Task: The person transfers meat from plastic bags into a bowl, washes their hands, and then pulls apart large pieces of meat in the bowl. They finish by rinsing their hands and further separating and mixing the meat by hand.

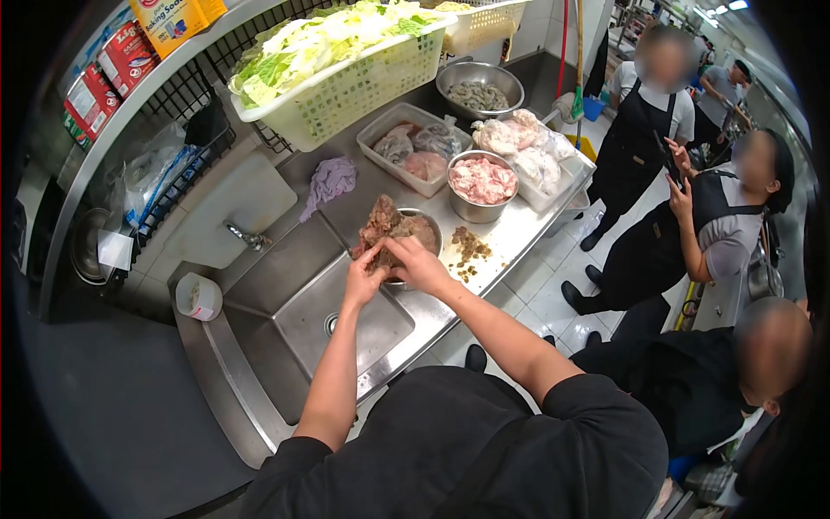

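Observation:
Both my hands meet at a clump of brownish minced meat point(379, 223) at the left rim of a steel bowl point(438, 239). My left hand point(365, 278) is on the near left side of the clump, its fingers curled against it. From the right, my right hand point(417, 265) reaches over the bowl's near edge, fingers bent onto the meat. Paler mince lies in the bowl. Brown chopped pieces point(469, 247) are scattered on the steel counter to the right. Behind them stands a steel pot of pink meat point(483, 180).
A sink point(346, 325) with a faucet point(247, 235) is at left. Behind are a purple cloth point(329, 183), a tub of bagged meat point(424, 185), a cabbage basket point(354, 91) and a bowl of grey pieces point(480, 99). Several people stand at right.

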The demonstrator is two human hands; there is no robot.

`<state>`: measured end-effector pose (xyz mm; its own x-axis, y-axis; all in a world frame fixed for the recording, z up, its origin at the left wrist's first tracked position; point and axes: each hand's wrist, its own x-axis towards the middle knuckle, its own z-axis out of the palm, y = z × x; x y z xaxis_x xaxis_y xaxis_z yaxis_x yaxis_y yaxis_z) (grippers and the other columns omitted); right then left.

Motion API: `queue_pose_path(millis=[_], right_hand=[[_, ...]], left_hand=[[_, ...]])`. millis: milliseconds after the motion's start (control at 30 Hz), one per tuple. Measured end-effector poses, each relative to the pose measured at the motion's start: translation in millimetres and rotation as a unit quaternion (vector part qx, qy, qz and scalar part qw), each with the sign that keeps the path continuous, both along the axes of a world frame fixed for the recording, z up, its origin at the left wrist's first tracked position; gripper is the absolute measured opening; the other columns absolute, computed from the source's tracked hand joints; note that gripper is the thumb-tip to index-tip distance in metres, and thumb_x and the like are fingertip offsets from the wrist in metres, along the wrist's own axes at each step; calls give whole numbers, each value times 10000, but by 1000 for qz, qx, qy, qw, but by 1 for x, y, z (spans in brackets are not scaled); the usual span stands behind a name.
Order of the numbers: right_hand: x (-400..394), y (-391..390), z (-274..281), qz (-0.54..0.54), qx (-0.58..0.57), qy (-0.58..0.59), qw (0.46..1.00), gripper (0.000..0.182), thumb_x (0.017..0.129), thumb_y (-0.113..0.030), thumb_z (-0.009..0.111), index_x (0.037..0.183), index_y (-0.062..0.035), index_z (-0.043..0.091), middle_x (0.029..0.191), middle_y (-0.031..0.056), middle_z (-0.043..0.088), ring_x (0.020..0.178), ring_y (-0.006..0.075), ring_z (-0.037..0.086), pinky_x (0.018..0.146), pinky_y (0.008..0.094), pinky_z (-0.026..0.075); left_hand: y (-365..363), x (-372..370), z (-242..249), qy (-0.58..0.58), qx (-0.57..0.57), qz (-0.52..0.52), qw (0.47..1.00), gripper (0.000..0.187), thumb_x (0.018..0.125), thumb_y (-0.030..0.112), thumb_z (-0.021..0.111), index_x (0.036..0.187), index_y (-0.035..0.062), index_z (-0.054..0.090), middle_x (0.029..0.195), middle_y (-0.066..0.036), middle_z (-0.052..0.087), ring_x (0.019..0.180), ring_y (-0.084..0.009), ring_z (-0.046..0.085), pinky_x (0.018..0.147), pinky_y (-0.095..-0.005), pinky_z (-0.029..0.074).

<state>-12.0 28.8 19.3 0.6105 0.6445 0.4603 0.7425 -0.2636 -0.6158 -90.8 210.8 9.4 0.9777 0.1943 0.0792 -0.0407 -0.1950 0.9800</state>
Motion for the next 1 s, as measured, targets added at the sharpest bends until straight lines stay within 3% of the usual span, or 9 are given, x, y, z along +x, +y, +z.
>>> queue_pose_path(millis=[33, 233, 367, 533, 733, 867, 900, 933, 1000], right_hand=[[-1, 2, 1, 35, 8, -28, 999, 654, 755, -90, 821, 1365, -48, 591, 1298, 151, 579, 1197, 383, 549, 986, 450, 523], [2, 9, -6, 46, -42, -100, 993, 586, 748, -117, 824, 1294, -25, 631, 1179, 150, 602, 1118, 368, 575, 937, 440, 545], [4, 11, -15, 47, -25, -165, 985, 462, 740, -122, 805, 1165, 2, 675, 1083, 144, 632, 1023, 353, 602, 865, 419, 568], [7, 17, -22, 51, -35, -206, 977, 376, 706, -104, 778, 1052, -5, 669, 1039, 139, 636, 965, 345, 612, 796, 406, 575], [20, 15, -34, 74, -43, -181, 980, 285, 740, -74, 760, 1010, -12, 692, 955, 112, 659, 946, 334, 627, 798, 407, 566], [12, 0, -12, 28, 55, -52, 997, 163, 887, -24, 710, 1045, 4, 733, 925, 128, 734, 891, 283, 705, 808, 375, 574], [4, -4, 7, -10, 88, 167, 982, 142, 929, -34, 694, 1055, 11, 740, 968, 118, 750, 913, 243, 715, 810, 359, 576], [1, -7, 14, -48, 113, 378, 918, 134, 971, -44, 678, 1066, 19, 748, 1012, 108, 766, 936, 202, 725, 812, 343, 578], [5, -13, 8, -28, 158, 455, 876, 182, 1030, -72, 644, 1145, 49, 717, 1104, 132, 757, 964, 179, 721, 834, 333, 586]], left_hand=[[5, 2, -8, 15, -24, -14, 999, 670, 847, -64, 621, 1509, -15, 525, 1412, -105, 614, 1206, -156, 632, 1010, -288, 519], [16, 6, -18, 13, -93, -66, 993, 743, 796, -95, 581, 1529, -23, 491, 1418, -107, 603, 1227, -160, 619, 981, -268, 515], [22, 10, -27, 42, -43, -70, 996, 736, 804, -106, 575, 1529, -6, 501, 1397, -86, 613, 1157, -133, 627, 923, -249, 516], [24, 15, -23, 25, -51, -74, 996, 639, 866, -119, 575, 1485, 41, 571, 1331, -39, 647, 1012, -66, 610, 837, -227, 509], [18, 14, 5, 27, -21, -68, 997, 453, 960, -17, 642, 1409, 45, 647, 1292, -39, 686, 1100, -108, 630, 949, -262, 508], [15, 9, 3, 21, 18, -40, 999, 440, 942, 131, 753, 1370, 65, 680, 1306, -80, 693, 1184, -169, 630, 1015, -323, 496], [15, 9, -3, 6, 50, -38, 998, 463, 921, 178, 792, 1359, 72, 688, 1311, -99, 694, 1210, -197, 633, 1032, -346, 494], [14, 8, -6, 10, 48, -33, 998, 463, 921, 178, 792, 1359, 72, 688, 1311, -99, 694, 1210, -197, 633, 1032, -346, 494], [10, 10, -7, -6, 93, -18, 996, 510, 878, 214, 829, 1350, 75, 692, 1321, -125, 687, 1244, -246, 635, 1050, -380, 493]])
